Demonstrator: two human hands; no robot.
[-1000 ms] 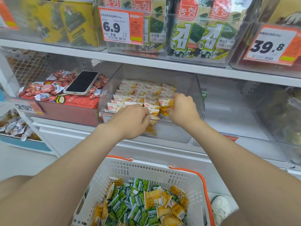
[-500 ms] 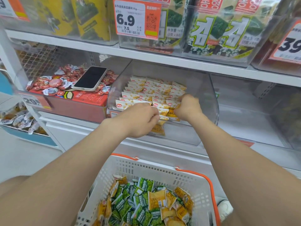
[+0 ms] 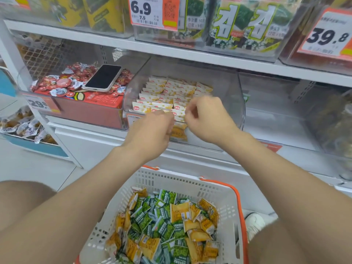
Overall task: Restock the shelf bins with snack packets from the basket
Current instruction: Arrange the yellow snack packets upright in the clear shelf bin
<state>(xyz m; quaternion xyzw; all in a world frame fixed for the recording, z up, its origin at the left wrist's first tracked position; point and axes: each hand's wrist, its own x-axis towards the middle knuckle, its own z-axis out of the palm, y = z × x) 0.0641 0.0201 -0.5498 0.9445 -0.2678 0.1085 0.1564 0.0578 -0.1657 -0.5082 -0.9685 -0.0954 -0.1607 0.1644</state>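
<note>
We are looking down at two hands meeting at the front edge of a clear bin (image 3: pixel 231 86) in the middle of the frame. The left hand (image 3: pixel 150 130) is hanging over the bin's front wall, its fingers curling down onto the front row of white-and-yellow snack packets (image 3: pixel 167 92). The right hand (image 3: pixel 207 119) is hovering just to the right of it, over the right side of the same rows, its fingers curling too. Both hands are showing blurred, so we cannot tell whether either is pinching a packet or only touching the rows.

The packets are standing in tidy rows, filling the left and middle of the bin from the front wall towards the back. Lower down, between the two hands, an orange packet (image 3: pixel 179 132) is showing through the clear front wall.

At the bottom centre of the frame, below and between the forearms, a white basket (image 3: pixel 182 180) with an orange handle (image 3: pixel 241 206) is holding a loose heap of green and orange packets (image 3: pixel 167 225), well apart from both hands.

To the left of the clear bin, a phone (image 3: pixel 104 78) is lying face up on a pile of red-wrapped sweets (image 3: pixel 80 73) in the neighbouring bin. At the upper centre we are reading a price tag (image 3: pixel 152 12) marked 6.9, and at the upper right a second tag (image 3: pixel 327 37) marked 39.8. A white shoe (image 3: pixel 254 223) is peeking out at the lower right, just beside the basket.
</note>
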